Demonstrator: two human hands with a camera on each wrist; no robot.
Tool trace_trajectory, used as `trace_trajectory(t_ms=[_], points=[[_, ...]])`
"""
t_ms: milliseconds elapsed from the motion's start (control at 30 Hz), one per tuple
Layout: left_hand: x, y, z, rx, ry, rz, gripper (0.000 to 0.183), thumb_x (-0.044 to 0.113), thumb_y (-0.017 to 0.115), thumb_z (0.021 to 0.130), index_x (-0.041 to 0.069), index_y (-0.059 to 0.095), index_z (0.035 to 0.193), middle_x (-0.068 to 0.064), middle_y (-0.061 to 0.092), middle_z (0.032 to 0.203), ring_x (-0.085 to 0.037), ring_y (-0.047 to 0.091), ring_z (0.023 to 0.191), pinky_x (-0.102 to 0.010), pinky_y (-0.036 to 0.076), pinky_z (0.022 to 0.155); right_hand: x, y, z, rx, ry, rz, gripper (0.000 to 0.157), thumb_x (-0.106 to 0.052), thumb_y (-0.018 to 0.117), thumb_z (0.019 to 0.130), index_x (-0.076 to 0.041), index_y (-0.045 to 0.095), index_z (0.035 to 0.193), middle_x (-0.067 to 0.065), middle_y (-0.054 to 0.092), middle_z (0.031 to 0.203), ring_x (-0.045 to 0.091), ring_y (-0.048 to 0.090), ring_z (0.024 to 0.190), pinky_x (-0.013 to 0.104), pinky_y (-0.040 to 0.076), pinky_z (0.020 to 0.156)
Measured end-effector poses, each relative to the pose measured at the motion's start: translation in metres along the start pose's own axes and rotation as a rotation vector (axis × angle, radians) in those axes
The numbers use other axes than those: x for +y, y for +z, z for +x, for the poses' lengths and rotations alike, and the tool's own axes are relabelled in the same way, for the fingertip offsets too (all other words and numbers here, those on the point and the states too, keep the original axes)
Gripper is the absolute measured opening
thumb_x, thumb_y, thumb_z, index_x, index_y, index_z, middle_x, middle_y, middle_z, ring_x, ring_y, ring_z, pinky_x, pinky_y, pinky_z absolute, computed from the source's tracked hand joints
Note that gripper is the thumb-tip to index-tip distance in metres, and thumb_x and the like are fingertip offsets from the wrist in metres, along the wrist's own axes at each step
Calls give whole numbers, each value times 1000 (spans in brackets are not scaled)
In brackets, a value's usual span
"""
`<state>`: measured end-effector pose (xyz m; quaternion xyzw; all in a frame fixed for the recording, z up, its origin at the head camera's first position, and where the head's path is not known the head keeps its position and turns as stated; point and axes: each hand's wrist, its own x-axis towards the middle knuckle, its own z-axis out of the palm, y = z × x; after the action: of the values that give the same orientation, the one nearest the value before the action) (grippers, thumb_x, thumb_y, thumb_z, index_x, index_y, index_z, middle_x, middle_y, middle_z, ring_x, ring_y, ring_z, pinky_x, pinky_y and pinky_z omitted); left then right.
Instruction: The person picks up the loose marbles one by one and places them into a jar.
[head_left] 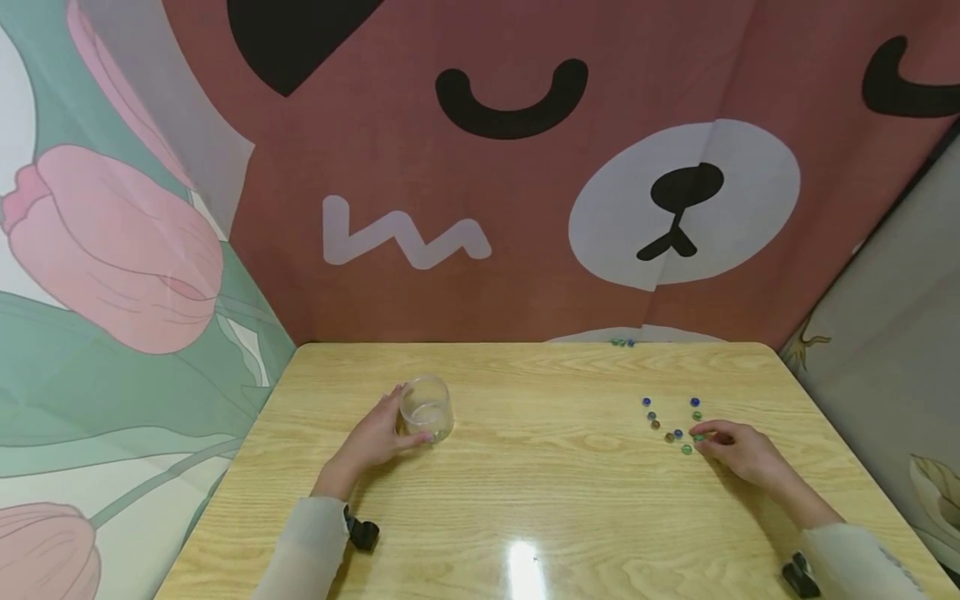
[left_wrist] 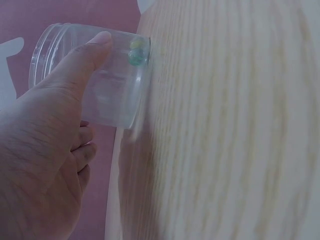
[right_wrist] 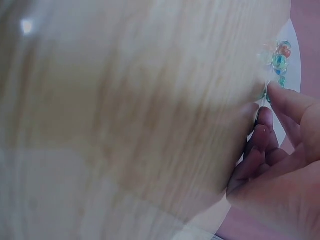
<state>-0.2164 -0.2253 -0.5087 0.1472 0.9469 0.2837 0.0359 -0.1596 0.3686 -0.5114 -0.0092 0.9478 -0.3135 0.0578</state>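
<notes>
My left hand (head_left: 380, 435) holds a clear plastic jar (head_left: 437, 392) standing on the left part of the table, its thumb along the near side and its other fingers behind. In the left wrist view, a green marble (left_wrist: 136, 58) and a yellowish one lie at the bottom of the jar. My right hand (head_left: 746, 454) is down at the tabletop on the right, thumb and forefinger pinching a green marble (head_left: 699, 437). Close by, a green marble (head_left: 687, 449), a blue marble (head_left: 678, 433) and several others form a curved, U-like line. Its remaining fingers are curled under.
At the back edge of the wooden table (head_left: 525, 467) sits a small cluster of green and blue marbles (head_left: 622, 342). A printed cloth (head_left: 517, 175) hangs right behind the table, with more cloth at both sides. Light reflects off the tabletop near the front.
</notes>
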Motion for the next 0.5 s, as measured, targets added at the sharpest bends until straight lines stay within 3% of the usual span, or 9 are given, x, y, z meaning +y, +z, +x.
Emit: trace_trajectory(t_ms=[233,500], points=[[-2,0,-2,1,0,-2,108,62,75,83,8,23,161,-27,21,164,-51,21,148,-66,27,116,0,-2,-3,20,-3,3,35,-31,67,100,-5,69,122,9,68,102,18,56,85,31,42,67],[-3,1,-1,2,8,-4,109,63,75,83,8,23,161,-26,21,164,-50,21,149,-64,26,118,-1,-4,-7,43,-3,21,38,-34,67,100,-4,69,123,5,64,92,14,51,74,28,40,61]])
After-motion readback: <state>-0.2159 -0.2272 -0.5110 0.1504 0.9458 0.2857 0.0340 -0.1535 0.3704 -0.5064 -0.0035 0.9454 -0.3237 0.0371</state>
